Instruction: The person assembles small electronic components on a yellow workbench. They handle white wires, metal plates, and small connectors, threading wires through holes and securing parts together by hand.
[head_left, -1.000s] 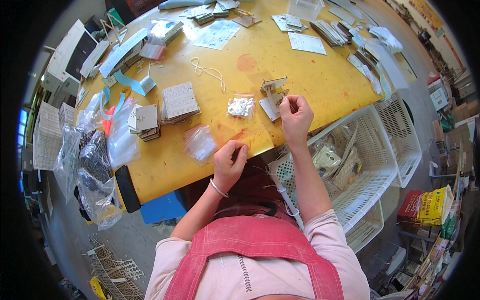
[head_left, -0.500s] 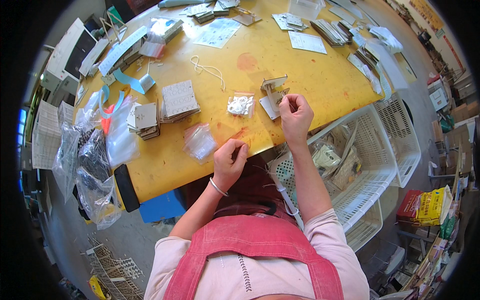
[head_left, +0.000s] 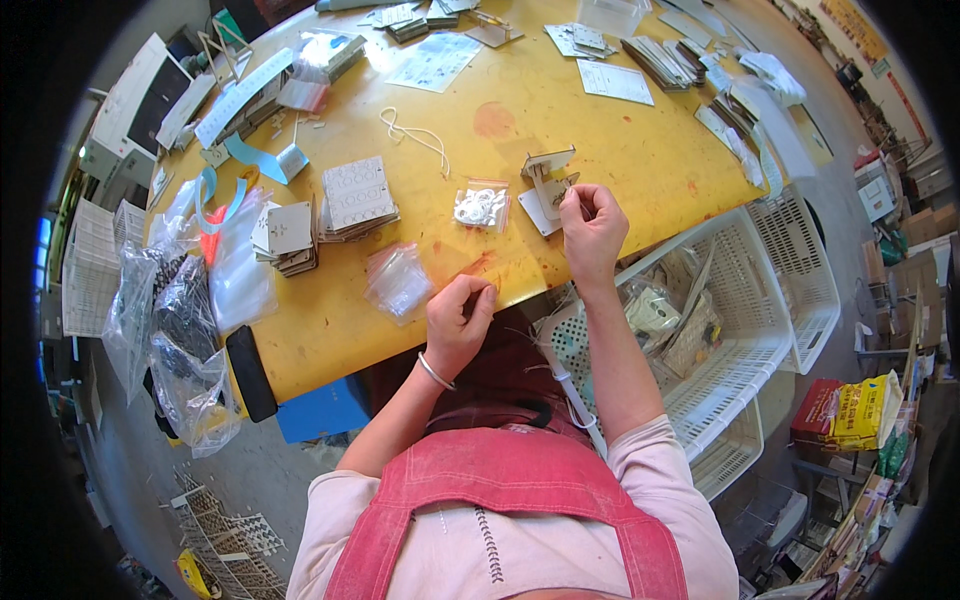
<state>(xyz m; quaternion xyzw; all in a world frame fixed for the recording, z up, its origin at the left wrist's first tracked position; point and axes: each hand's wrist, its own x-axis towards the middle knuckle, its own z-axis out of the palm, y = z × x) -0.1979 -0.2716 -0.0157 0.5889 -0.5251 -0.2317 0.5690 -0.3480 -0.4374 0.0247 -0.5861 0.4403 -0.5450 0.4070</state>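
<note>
My right hand (head_left: 594,238) is closed in a pinch at the right edge of a small flat-panel assembly (head_left: 546,190), like a little stand of thin pale boards. What the fingertips hold, if anything, is too small to make out. At the table's front edge my left hand (head_left: 460,318) is curled, thumb against the fingers, and whatever may be inside is hidden. Just beyond it lie a clear bag of small white parts (head_left: 481,207) and, to its left, a pile of empty-looking clear bags (head_left: 398,284).
Stacks of cut panels (head_left: 358,195) and smaller plates (head_left: 290,230) stand on the yellow table (head_left: 620,150). A white cord (head_left: 415,130) lies farther back. Plastic bags (head_left: 190,330) hang over the left edge. White plastic baskets (head_left: 735,330) are right of my arm.
</note>
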